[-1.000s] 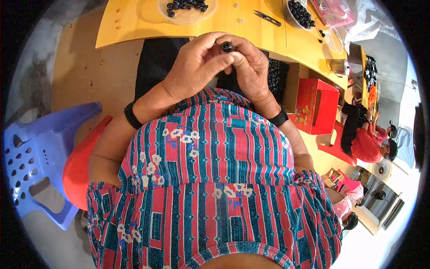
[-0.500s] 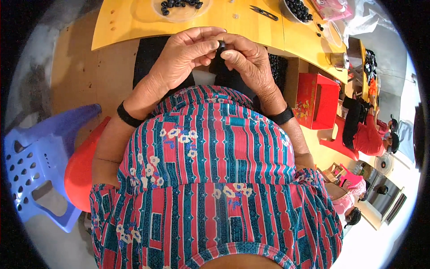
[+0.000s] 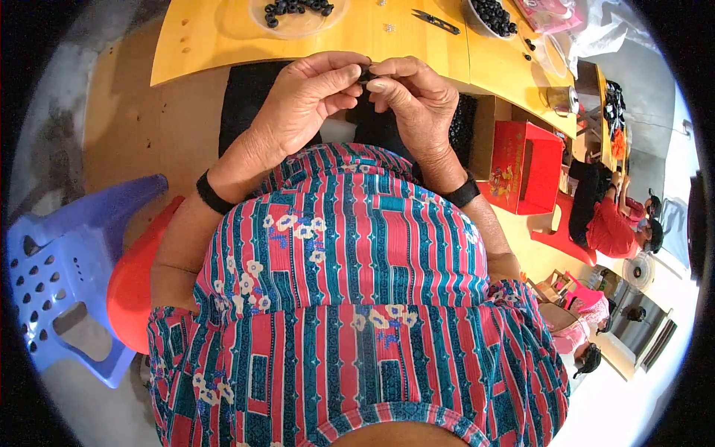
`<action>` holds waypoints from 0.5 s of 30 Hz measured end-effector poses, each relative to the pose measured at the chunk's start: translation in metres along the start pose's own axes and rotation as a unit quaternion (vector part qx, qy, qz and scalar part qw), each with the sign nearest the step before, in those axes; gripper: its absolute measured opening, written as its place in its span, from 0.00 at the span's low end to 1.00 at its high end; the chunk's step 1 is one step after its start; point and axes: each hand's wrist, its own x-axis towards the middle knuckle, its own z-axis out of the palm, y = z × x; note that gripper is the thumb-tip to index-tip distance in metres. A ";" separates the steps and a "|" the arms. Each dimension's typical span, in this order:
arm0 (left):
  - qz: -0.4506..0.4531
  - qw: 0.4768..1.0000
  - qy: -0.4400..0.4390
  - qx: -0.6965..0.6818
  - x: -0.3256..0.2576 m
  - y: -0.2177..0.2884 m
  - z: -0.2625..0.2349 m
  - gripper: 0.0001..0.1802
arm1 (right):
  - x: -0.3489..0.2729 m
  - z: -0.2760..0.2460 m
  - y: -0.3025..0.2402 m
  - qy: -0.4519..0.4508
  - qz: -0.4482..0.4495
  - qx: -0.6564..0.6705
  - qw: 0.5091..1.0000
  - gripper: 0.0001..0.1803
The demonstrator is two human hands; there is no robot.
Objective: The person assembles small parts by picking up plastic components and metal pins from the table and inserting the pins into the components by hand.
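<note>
Above my lap, at the near edge of the yellow table [image 3: 417,46], both hands meet at a small black piece [image 3: 365,75]. My left hand [image 3: 314,95] pinches it between thumb and fingers. From the other side, the thumb and forefinger of my right hand [image 3: 415,97] close on it too. Fingertips cover most of the piece, so its exact kind does not show. Beyond my hands stands a clear shallow dish [image 3: 341,21] with several small black ring-shaped parts. Black-handled thread snips [image 3: 437,21] lie on the table, points to the left.
A bowl [image 3: 471,16] of small black parts stands at the back right, with a metal can [image 3: 562,100] nearer. Right of my lap is an open red box [image 3: 540,167]. A blue plastic stool [image 3: 71,272] stands at left. Other people [image 3: 611,227] sit at far right.
My right hand has turned slightly, and its thumb and forefinger have straightened around the black piece. The piece sits a little lower and looks tilted. My left hand stays nearly in place.
</note>
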 end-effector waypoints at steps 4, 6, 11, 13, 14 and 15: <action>0.008 1.000 0.005 -0.002 -0.001 -0.001 -0.001 0.12 | 0.001 -0.001 0.000 0.002 -0.004 0.014 1.000 0.06; 0.015 1.000 0.006 0.000 -0.001 -0.002 -0.002 0.12 | 0.001 -0.001 0.003 0.005 0.012 0.056 0.998 0.05; 0.010 1.000 0.011 0.006 -0.001 -0.001 -0.001 0.09 | 0.003 -0.006 0.007 -0.001 0.021 0.057 0.998 0.05; 0.011 1.000 0.020 0.006 -0.002 -0.001 0.003 0.08 | 0.003 -0.008 0.008 -0.007 0.021 0.057 0.998 0.04; 0.011 1.000 0.029 0.005 -0.003 -0.001 0.005 0.07 | 0.002 -0.008 0.008 -0.005 0.022 0.053 0.998 0.04; 0.011 1.000 0.029 0.005 -0.002 -0.002 0.005 0.07 | 0.002 -0.008 0.008 -0.004 0.022 0.050 0.998 0.04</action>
